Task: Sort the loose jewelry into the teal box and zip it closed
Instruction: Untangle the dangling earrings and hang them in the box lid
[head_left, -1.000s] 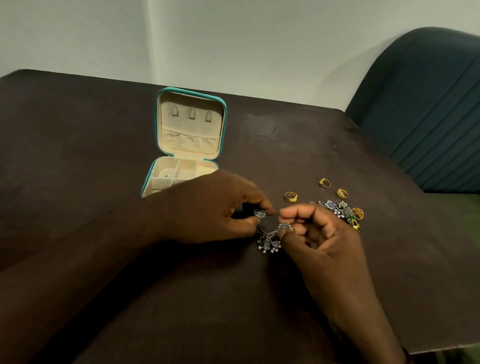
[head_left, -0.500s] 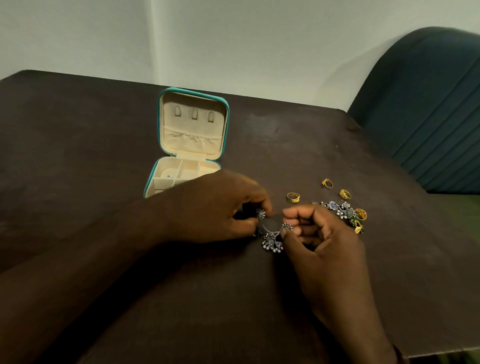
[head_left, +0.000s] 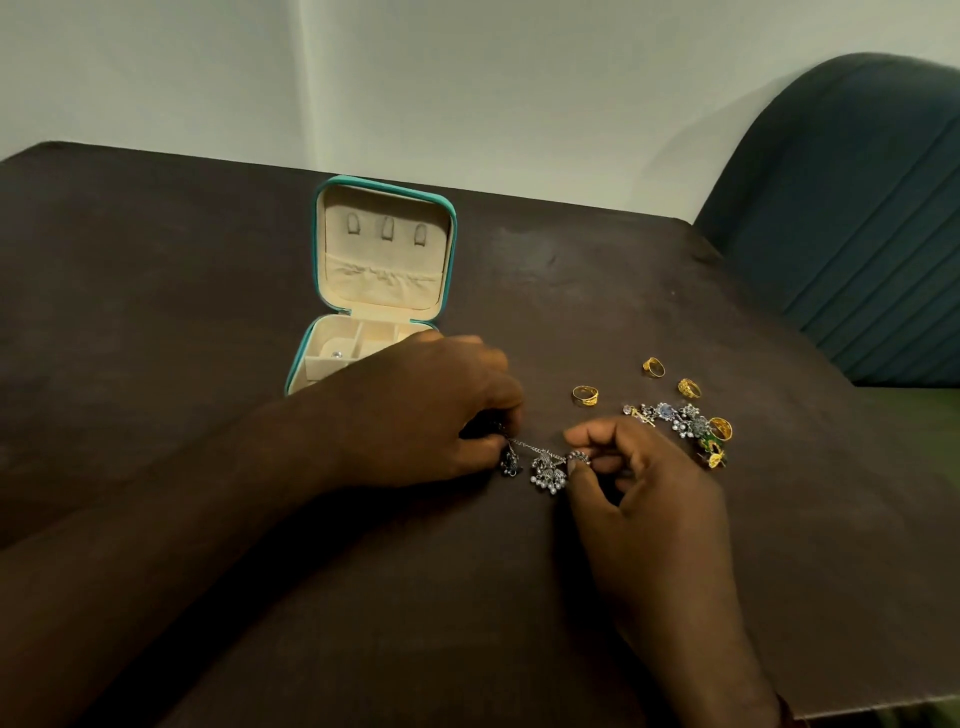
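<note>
A silver beaded chain (head_left: 545, 464) is pinched at both ends by the fingers of the left hand (head_left: 426, 410) and the right hand (head_left: 644, 499). It is stretched left-to-right close to the worktop (head_left: 156, 312). The open teal box (head_left: 385, 183) is found just behind the left hand, the nearer one.

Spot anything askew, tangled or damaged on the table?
Nothing looks damaged. The silver dangly piece, pinched between left hand and right hand, seems snagged on a thin chain. A jumbled jewelry heap lies beside the right hand. The teal box stands open.
</note>
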